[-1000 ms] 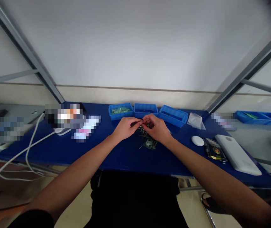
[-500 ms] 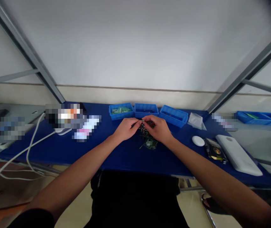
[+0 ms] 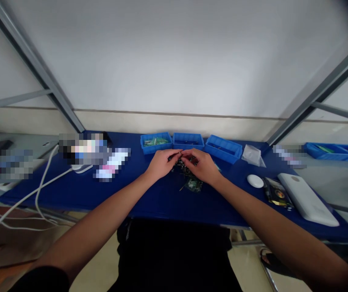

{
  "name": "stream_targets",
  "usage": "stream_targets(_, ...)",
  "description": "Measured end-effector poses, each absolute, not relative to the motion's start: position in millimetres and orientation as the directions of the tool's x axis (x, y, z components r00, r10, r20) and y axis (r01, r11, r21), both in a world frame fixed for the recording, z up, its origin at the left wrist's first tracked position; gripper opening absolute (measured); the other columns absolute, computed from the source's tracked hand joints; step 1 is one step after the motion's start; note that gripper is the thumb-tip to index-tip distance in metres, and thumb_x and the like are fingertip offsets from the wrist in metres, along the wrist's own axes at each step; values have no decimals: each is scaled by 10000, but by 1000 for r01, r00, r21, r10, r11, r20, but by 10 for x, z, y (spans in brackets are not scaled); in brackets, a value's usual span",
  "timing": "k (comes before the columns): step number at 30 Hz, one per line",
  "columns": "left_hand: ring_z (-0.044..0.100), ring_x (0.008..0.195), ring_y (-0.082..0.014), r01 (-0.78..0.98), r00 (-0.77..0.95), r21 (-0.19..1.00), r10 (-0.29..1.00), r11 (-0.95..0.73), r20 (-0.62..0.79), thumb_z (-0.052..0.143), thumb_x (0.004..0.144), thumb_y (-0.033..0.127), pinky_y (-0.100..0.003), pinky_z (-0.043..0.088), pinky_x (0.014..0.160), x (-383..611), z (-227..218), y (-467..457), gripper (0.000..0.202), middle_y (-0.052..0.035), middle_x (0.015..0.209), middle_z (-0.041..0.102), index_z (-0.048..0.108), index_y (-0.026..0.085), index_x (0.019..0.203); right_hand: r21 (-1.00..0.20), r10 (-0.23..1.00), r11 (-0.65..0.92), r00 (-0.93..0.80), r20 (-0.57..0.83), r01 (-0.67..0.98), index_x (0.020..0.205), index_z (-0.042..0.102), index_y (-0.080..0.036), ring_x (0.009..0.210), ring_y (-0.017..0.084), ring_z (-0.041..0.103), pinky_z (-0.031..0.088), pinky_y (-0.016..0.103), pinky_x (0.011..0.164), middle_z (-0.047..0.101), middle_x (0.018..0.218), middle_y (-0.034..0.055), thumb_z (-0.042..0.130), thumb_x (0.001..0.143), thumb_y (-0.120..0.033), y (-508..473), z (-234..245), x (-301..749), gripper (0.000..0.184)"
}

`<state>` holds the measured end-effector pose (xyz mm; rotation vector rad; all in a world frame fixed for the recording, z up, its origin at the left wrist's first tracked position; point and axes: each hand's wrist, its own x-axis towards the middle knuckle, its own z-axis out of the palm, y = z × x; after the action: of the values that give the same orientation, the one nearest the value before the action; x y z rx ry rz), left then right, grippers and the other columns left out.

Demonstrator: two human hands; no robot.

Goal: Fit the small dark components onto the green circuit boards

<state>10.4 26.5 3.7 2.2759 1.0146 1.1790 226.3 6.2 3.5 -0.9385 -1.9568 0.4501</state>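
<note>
- Two hands close together over the desk (image 3: 161, 202): left hand (image 3: 161, 163) and right hand (image 3: 204, 165), thumb and forefinger of each bent into a pinch, tips meeting or almost meeting.
- Perhaps pinching one tiny dark part between these tips; too small and too much covered to tell for certain.
- Just under the fingers, on the desk, a pile of small parts (image 3: 187, 172), dark and metallic, with greenish pieces (image 3: 193, 185) at its near edge.
- Judging from this posture, fine handwork with very small items; so better to go slowly and press lightly, with the fingertips only.
- Steady the piece with one hand and guide it with the other, without pulling from both sides at the same time; otherwise, a risk of a slip into the pile.
- Work low above the pile, for a short and safe fall in case of a drop.
- Turn the right hand slightly outward, for a better view of the contact point, now partly hidden.
- Avoid brushing the loose parts with the palms, so as not to scatter them.
- Mind also the left tray (image 3: 158, 149), middle tray (image 3: 189, 147) and right tray (image 3: 224, 155), all blue, just behind the fingers.
</note>
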Motion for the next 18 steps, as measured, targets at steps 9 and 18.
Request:
stream_targets(9,770,966,-208,400,436,564,691,-722,576,695,1007,210,-353,613,876,97,27,281,188,-62,1093,804,819,238,1146,-691,815,575,-235,530,437,1072,747,-253,847,215,767,618,352,726,803,996,46,690,1001,-393,73,46,2282,167)
stream_targets(18,766,952,-201,422,443,507,659,-752,608,709,965,124,-342,623,869,115,23,263,191,-55,1067,787,806,226,1093,-725,840,539,-215,498,429,978,717,-253,791,213,760,607,347,693,801,929,30,760,925,-387,73,47,2271,151)
